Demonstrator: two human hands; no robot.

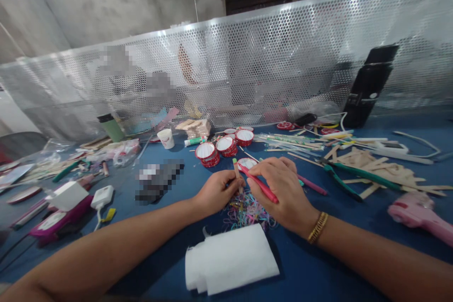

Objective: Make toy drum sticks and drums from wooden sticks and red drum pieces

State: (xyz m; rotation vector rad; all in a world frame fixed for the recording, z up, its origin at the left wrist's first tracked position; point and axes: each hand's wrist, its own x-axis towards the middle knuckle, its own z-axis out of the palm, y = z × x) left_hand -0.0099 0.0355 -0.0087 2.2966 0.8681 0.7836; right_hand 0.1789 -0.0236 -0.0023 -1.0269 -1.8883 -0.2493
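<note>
In the middle of the table, my left hand (217, 191) pinches a thin wooden craft stick (236, 168) upright; its top end is green. My right hand (283, 186) is closed around a red pen (264, 188), whose front end points toward the stick. Whether the pen touches the stick, I cannot tell. Just behind the hands lies a round white disc (247, 164), partly covered by my right hand. A tangled heap of thin colourful strands (247, 213) sits beneath both hands. Nearer to me is a folded white cloth or tissue (233, 260).
Red-rimmed round tins (207, 155) stand behind the hands, near a paper cup (165, 138). To the right are green-handled pliers (368, 175), loose craft sticks (382, 167) and a pink glue gun (419, 214). A perforated metal screen (212, 71) borders the back.
</note>
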